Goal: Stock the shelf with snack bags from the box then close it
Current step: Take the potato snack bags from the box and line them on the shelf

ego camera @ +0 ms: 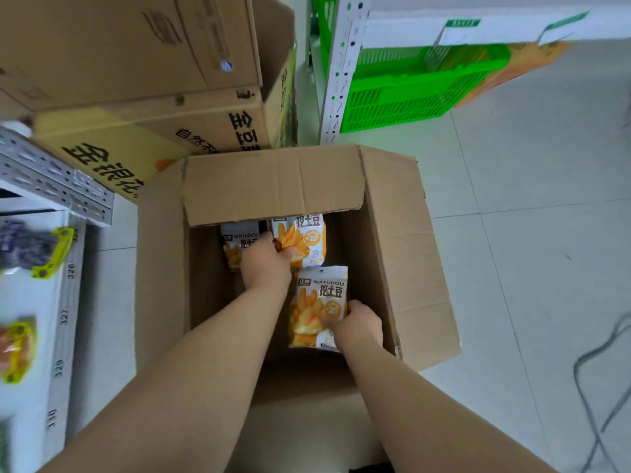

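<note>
Reaching into an open cardboard box [392, 254], a person's left hand [266, 264] is gripping a white-and-orange snack bag [304, 238] near the box's far edge, with the thumb lying across the bag's front. The right hand [356, 324] is holding a second snack bag [317, 307] by its lower right side, fingers curled around it. That bag's printed face is turned up, and it is sitting towards the middle of the box, just beside the first. A third bag [234, 249] is lying against the far edge, left of the left hand and partly under the far flap [273, 186], which is leaning in over the opening. The box is standing on a tiled floor [512, 268]. A white shelf [63, 319] carrying blurred packets is running along its left side. Stacked cartons [136, 63] are standing beyond the far left corner, and a green crate [403, 93] is sitting under another rack beyond the far right corner.
</note>
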